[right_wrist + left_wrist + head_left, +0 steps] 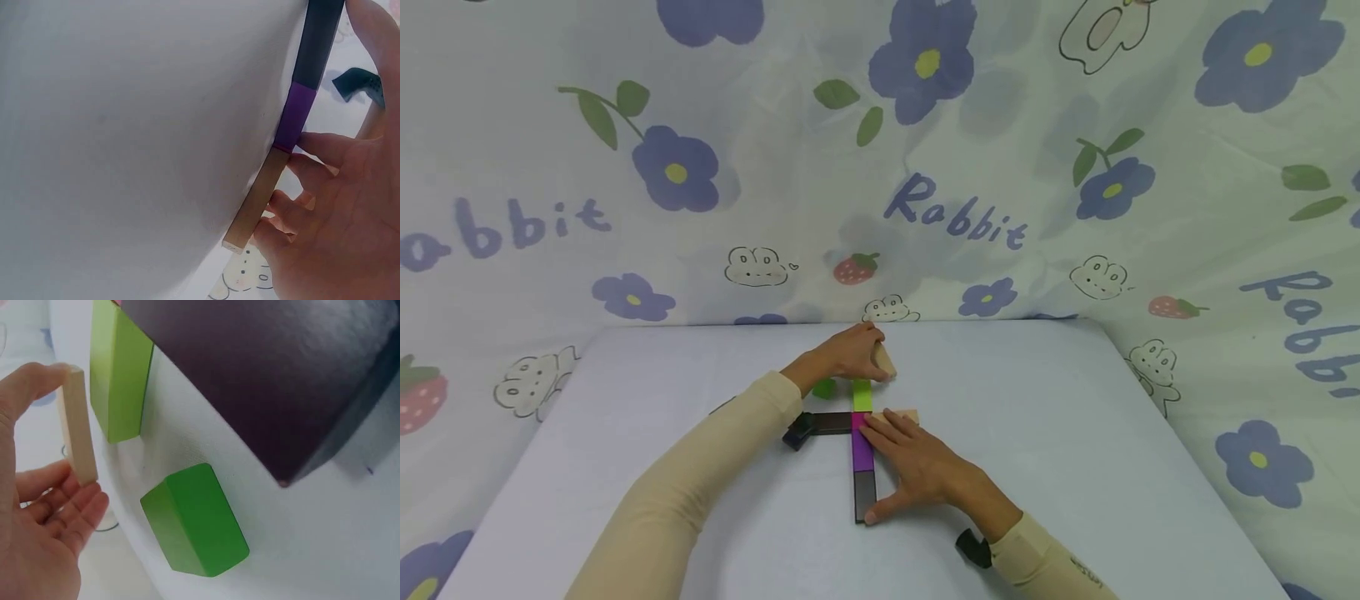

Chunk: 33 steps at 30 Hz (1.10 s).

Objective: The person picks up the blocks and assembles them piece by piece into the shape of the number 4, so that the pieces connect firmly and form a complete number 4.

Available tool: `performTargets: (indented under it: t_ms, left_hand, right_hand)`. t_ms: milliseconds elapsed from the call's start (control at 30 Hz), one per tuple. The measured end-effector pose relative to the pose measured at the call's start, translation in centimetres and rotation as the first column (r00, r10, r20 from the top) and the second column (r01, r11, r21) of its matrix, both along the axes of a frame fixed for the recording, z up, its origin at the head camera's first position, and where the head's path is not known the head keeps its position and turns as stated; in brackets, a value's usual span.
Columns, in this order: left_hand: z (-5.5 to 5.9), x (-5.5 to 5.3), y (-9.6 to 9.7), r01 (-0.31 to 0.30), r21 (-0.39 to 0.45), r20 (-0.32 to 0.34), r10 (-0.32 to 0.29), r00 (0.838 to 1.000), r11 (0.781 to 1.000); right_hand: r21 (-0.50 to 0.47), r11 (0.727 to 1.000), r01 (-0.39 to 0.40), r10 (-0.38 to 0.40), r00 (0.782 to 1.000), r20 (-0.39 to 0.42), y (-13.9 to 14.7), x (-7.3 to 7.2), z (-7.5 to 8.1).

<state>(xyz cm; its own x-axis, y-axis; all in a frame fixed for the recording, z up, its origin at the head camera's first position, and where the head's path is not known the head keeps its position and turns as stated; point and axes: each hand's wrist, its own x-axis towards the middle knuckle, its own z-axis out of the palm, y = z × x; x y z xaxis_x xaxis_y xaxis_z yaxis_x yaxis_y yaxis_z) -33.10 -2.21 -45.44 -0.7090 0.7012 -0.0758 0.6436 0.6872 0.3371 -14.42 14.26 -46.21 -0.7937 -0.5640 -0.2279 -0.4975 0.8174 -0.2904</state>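
Note:
My left hand (848, 352) pinches a plain wooden block (883, 360) between thumb and fingertips, tilted beyond the far end of a lime block (862, 395). Flat on the table, the lime block meets a magenta block (859, 419), followed toward me by a purple block (862, 457) and a dark grey block (865, 492). A dark brown block (832, 423) extends left from the magenta one; a second wooden block (256, 200) extends right. My right hand (925, 467) lies spread over this cross, its thumb at the grey block's near end and fingertips along the right-hand wooden block.
A green block (197, 522) lies separately, left of the lime block and below my left wrist. Each wrist carries a black camera; the right one (973, 550) hangs close over the white table (1037, 400). Behind the table's far edge hangs a flower-printed cloth (805, 167).

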Motion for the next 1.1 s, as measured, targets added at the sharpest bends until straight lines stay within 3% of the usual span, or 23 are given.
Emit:
performTargets:
  t_ms: [367, 800, 1100]
  left_hand:
    - [0.5, 0.3, -1.2, -0.073, 0.016, 0.037, 0.072, 0.997, 0.997]
    - [0.8, 0.9, -2.8, -0.005, 0.053, -0.004, 0.006, 1.000, 0.999]
    - [0.8, 1.5, -4.2, -0.016, 0.105, 0.000, 0.016, 1.000, 0.994]
  right_hand:
    - [0.001, 1.000, -0.007, 0.007, 1.000, -0.019, 0.0, 0.0, -0.1]
    - [0.002, 1.000, 0.000, 0.000, 1.000, -0.003, 0.0, 0.1, -0.2]
    - [0.004, 1.000, 0.004, -0.004, 1.000, -0.012, 0.0, 0.1, -0.2]
